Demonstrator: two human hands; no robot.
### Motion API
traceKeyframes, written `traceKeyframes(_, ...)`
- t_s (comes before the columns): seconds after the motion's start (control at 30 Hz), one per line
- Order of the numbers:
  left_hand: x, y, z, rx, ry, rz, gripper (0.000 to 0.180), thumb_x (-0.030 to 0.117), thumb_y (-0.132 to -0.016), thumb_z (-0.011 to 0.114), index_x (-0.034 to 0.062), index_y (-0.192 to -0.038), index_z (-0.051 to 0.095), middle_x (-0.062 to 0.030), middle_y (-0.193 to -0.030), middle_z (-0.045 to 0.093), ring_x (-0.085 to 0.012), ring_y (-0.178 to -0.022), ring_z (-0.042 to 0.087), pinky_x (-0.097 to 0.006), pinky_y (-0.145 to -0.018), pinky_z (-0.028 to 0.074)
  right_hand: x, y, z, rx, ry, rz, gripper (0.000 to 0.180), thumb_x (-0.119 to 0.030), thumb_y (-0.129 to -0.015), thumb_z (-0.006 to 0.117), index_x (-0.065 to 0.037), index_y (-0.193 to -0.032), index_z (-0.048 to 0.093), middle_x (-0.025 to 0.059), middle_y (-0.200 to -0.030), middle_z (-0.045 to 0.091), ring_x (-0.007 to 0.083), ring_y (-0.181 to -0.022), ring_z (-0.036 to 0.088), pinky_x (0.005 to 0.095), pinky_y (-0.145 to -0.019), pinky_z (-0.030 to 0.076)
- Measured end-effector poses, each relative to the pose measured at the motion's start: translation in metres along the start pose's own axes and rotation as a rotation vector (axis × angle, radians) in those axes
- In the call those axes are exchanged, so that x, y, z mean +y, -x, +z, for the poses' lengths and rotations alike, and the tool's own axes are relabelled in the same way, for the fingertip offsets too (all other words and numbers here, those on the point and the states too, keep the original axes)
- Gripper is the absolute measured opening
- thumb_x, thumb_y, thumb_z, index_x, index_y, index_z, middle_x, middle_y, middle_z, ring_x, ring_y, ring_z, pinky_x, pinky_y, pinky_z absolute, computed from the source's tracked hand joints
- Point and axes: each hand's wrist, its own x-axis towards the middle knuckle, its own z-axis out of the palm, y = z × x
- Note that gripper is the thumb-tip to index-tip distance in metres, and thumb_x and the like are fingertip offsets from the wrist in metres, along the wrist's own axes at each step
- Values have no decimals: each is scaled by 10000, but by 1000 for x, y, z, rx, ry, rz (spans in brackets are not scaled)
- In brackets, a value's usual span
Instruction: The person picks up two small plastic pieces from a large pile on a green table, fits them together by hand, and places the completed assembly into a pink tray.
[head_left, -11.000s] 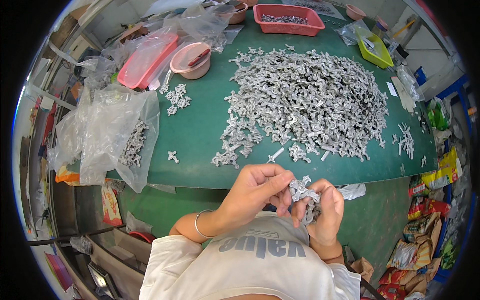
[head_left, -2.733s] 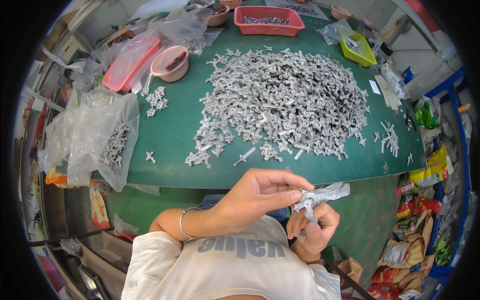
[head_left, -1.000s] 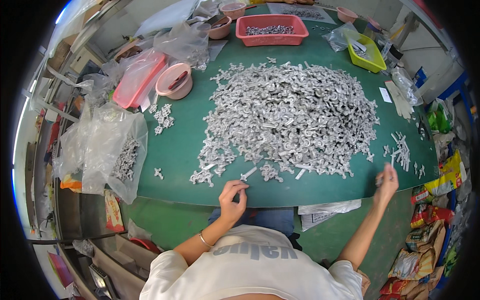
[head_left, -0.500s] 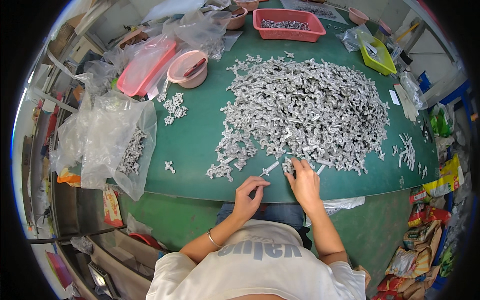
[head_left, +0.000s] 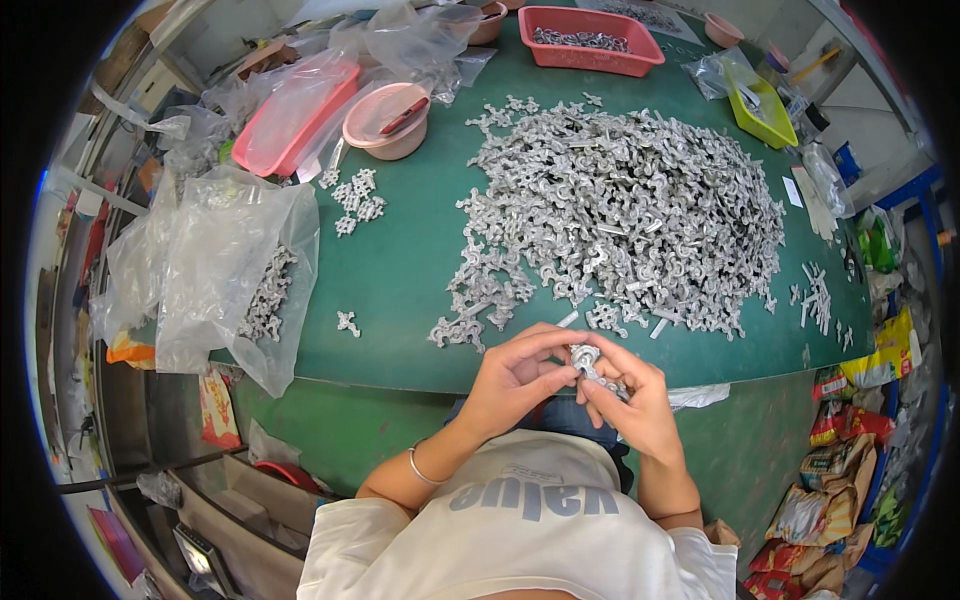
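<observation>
Both my hands meet just in front of my chest, at the near edge of the green table [head_left: 410, 270]. My left hand [head_left: 515, 378] and my right hand [head_left: 630, 400] pinch the same small grey metal part [head_left: 588, 362] between their fingertips. Right beyond my hands lies a big heap of grey metal parts [head_left: 630, 210] that covers the middle of the table. A single loose part [head_left: 347, 322] lies to the left of the heap.
A clear plastic bag with parts [head_left: 235, 280] lies at the table's left edge. Behind it are a pink tray [head_left: 290, 115] and a pink bowl [head_left: 388, 120]. A red basket [head_left: 590, 40] and a yellow-green tray [head_left: 762, 105] stand at the back. Snack bags [head_left: 830, 500] lie on the floor, right.
My hands have pulled back from the near rim of the heap to my chest and closed together on one metal part.
</observation>
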Motion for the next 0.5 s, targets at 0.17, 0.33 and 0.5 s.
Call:
traceKeyframes(0.17, 14, 4, 9, -15, 62, 9, 362, -115, -718, 570, -89, -1072, 501, -141, -1068, 475, -185, -904, 522, -288, -749, 469, -21, 13, 6, 47, 15, -57, 428, 39, -779, 517, 34, -1197, 422, 30, -680, 571, 41, -513, 462, 183, -458, 370)
traceKeyframes(0.33, 20, 6, 12, -64, 51, 35, 388, -133, -717, 565, -61, -1092, 500, -122, -1054, 461, -185, -924, 510, -280, -758, 480, -29, 23, 12, 110, 81, -129, 430, 30, -762, 549, 35, -1178, 442, 21, -674, 590, 34, -524, 478, 178, -477, 378)
traceKeyframes(0.5, 22, 7, 15, -66, 68, 44, 384, -138, -717, 560, -72, -1090, 495, -130, -1064, 455, -193, -924, 514, -280, -756, 483, -30, 28, 16, 238, 216, -243, 410, 37, -720, 597, 40, -1113, 483, 45, -686, 611, 44, -549, 515, 186, -493, 397)
